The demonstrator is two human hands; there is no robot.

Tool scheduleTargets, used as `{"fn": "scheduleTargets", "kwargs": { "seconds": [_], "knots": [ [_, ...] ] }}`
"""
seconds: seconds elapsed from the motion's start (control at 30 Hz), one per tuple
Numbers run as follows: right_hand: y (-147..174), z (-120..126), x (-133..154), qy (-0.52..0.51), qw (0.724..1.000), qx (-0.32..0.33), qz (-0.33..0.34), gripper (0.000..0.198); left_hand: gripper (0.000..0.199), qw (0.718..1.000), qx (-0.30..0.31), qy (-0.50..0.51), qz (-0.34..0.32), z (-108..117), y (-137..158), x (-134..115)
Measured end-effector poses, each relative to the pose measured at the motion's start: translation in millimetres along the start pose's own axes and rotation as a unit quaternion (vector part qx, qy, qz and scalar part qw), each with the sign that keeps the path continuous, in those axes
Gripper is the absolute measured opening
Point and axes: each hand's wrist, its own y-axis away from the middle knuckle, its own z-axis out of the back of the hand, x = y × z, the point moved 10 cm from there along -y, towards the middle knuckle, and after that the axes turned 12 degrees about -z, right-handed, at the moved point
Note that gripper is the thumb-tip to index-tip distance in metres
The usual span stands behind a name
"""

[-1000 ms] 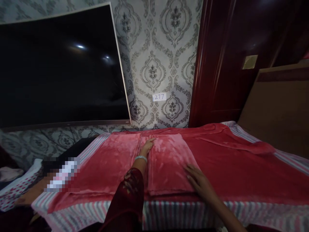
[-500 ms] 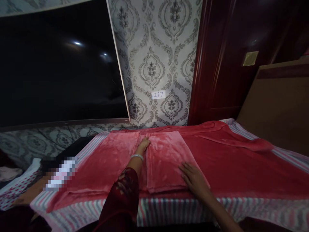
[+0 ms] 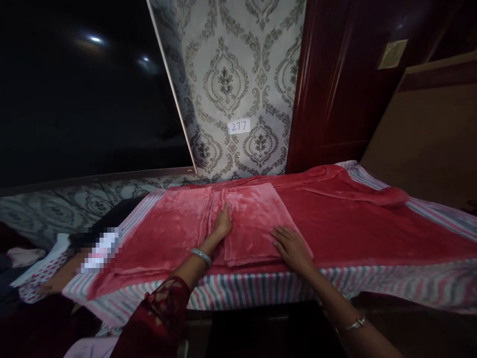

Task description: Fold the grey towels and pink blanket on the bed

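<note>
A red plush blanket (image 3: 354, 228) is spread over a striped cloth. Two folded red sections lie on it side by side: a left folded section (image 3: 164, 228) and a right folded section (image 3: 253, 214). My left hand (image 3: 222, 223) rests along the inner left edge of the right section, by the gap between the two, its fingers stretched forward. On the right side of that same section lies my right hand (image 3: 292, 246), flat with its fingers spread.
The striped cloth (image 3: 253, 293) hangs over the front edge of the surface. A television (image 3: 89, 99) is at the back left. Behind the blanket is a patterned wall with a paper label (image 3: 239, 126). A cardboard panel (image 3: 428, 134) leans at the right.
The camera view has tilted down. My left hand has drawn back along the section's edge, nearer the front. My right hand stays flat on its right side.
</note>
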Motion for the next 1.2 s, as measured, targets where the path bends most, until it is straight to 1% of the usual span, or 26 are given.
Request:
{"fn": "scheduleTargets", "kwargs": {
  "seconds": [0.1, 0.2, 0.3, 0.37, 0.47, 0.6, 0.67, 0.7, 0.77, 0.8, 0.83, 0.9, 0.93, 0.97, 1.03, 1.1, 1.13, 1.2],
  "knots": [
    [0, -1, 0, 0.005, 1.0, 0.007, 0.009, 0.04, 0.07, 1.0, -0.002, -0.013, 0.013, 4, 1, -3],
    [0, -1, 1, 0.013, 1.0, 0.009, 0.017, 0.041, 0.078, 1.0, -0.01, -0.018, 0.019, 11, 6, -7],
    [0, -1, 2, 0.023, 1.0, 0.007, 0.012, 0.041, 0.09, 1.0, -0.007, -0.002, 0.016, 14, 24, -10],
    [1, -1, 3, 0.025, 1.0, 0.007, 0.004, 0.041, 0.095, 1.0, -0.003, 0.021, -0.005, 13, 39, -14],
    [1, -1, 4, 0.018, 1.0, 0.011, -0.009, 0.041, 0.088, 0.999, 0.002, 0.033, -0.04, 9, 61, -22],
    [-2, 4, 0, -0.034, 0.999, 0.017, -0.007, 0.04, 0.077, 0.999, 0.023, -0.025, -0.031, 5, 74, -26],
    [-3, 15, -11, -0.073, 0.997, -0.004, -0.018, 0.041, 0.072, 0.996, 0.043, -0.072, -0.017, 5, 76, -29],
    [-3, 21, -21, -0.089, 0.995, -0.022, -0.035, 0.041, 0.071, 0.993, 0.057, -0.099, -0.008, 6, 78, -31],
    [-2, 35, -45, -0.114, 0.988, -0.058, -0.089, 0.044, 0.07, 0.983, 0.086, -0.16, 0.008, 9, 82, -38],
    [0, 40, -59, -0.126, 0.982, -0.068, -0.121, 0.046, 0.07, 0.977, 0.092, -0.192, 0.004, 11, 84, -45],
    [2, 43, -71, -0.14, 0.975, -0.07, -0.155, 0.048, 0.07, 0.971, 0.089, -0.222, -0.011, 15, 85, -54],
    [5, 44, -93, -0.17, 0.96, -0.052, -0.217, 0.055, 0.067, 0.959, 0.067, -0.264, -0.077, 20, 88, -77],
    [5, 42, -100, -0.184, 0.952, -0.036, -0.243, 0.059, 0.064, 0.953, 0.063, -0.27, -0.118, 18, 91, -88],
    [5, 39, -105, -0.195, 0.945, -0.017, -0.262, 0.063, 0.062, 0.948, 0.076, -0.268, -0.152, 12, 95, -94],
    [3, 32, -109, -0.214, 0.935, 0.016, -0.281, 0.068, 0.061, 0.941, 0.142, -0.247, -0.185, -9, 104, -94],
    [-2, 27, -108, -0.243, 0.927, 0.042, -0.284, 0.07, 0.061, 0.934, 0.203, -0.233, -0.177, -28, 114, -82],
    [-4, 25, -106, -0.264, 0.921, 0.052, -0.281, 0.071, 0.062, 0.933, 0.217, -0.233, -0.166, -33, 117, -76],
    [-7, 21, -99, -0.313, 0.907, 0.074, -0.272, 0.073, 0.062, 0.935, 0.218, -0.237, -0.151, -37, 122, -70]
  ]
}}
